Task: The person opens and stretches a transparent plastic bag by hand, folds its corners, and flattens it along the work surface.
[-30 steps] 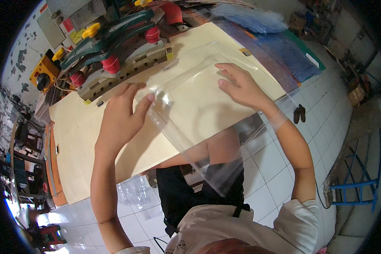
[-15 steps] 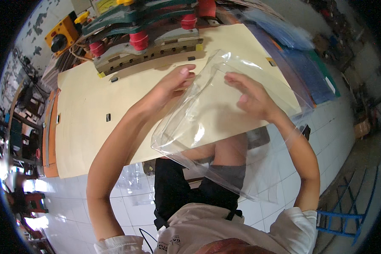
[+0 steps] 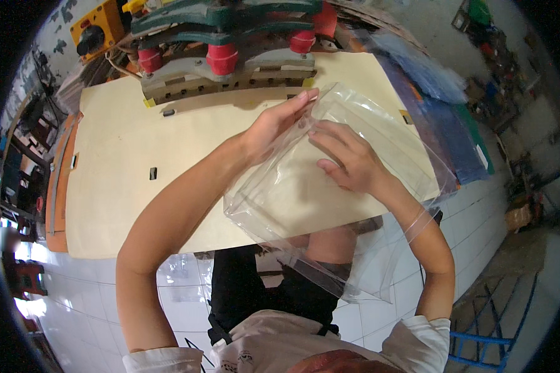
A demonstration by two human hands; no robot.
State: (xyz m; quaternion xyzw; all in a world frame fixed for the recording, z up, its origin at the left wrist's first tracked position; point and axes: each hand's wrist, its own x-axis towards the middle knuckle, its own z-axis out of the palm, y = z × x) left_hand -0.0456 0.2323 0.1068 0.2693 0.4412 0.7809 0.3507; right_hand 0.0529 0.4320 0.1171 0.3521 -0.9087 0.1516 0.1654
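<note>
A clear plastic sheet or sleeve (image 3: pixel 367 115) with folded, creased edges lies over the right part of the cream-coloured board, and its near end hangs past the board's front edge above my lap. My left hand (image 3: pixel 277 127) rests against its upper left edge, fingers stretched out along that edge. On top of the plastic is my right hand (image 3: pixel 351 158), its fingers apart, with the fingertips touching near the creased left edge. Whether the plastic has one layer or two I cannot tell.
A green press (image 3: pixel 227 22) with red cylindrical parts (image 3: pixel 222 59) stands at the back of the cream board (image 3: pixel 118 161). Small black blocks (image 3: pixel 153 173) sit on the board. Left of the press is a yellow control box (image 3: pixel 96 31). Blue plastic sheets (image 3: pixel 426 68) are stacked at the right.
My left hand has come onto the plastic's left edge. My right hand has moved left and lowered onto the plastic. The view has shifted slightly.
</note>
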